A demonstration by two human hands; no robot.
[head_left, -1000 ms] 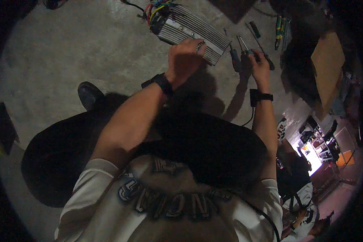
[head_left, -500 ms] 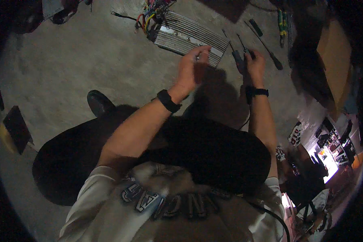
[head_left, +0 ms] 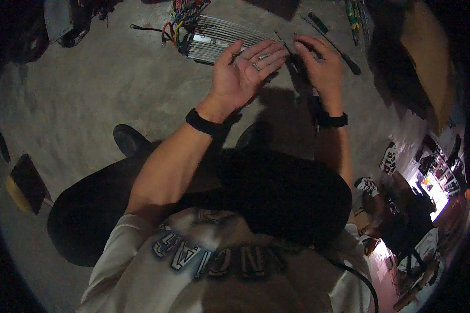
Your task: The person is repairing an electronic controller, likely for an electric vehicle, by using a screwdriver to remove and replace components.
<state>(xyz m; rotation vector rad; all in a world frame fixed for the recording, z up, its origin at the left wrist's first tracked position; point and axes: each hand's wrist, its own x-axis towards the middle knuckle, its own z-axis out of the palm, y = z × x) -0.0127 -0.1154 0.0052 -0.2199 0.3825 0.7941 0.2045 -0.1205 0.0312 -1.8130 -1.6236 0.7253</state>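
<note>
My left hand [head_left: 243, 73] is turned palm up with its fingers stretched out. Two small metal pieces that look like screws [head_left: 265, 57] lie loose across its fingers. Beyond and partly beneath it in view rests a silver finned metal box [head_left: 230, 27], with a bundle of coloured wires [head_left: 185, 15] at its left end. My right hand [head_left: 322, 62] is raised beside the left, its fingers half curled and the thumb apart from the index finger; nothing shows between them. Below the hands lies a thin screwdriver [head_left: 280, 38], its handle in shadow. A second screwdriver is mostly hidden behind my right hand.
A long dark-handled tool [head_left: 339, 49] and a short green piece [head_left: 318, 23] lie on the concrete floor beyond my right hand. Green-and-yellow pliers [head_left: 354, 21] are farther right. A cardboard box [head_left: 428, 62] stands at the right, and a person's shoe [head_left: 368, 185] shows at lower right.
My left hand has turned palm up and opened, showing the small metal pieces. My right hand has come away from the screwdriver handle and lifted toward the left hand. The view has shifted slightly.
</note>
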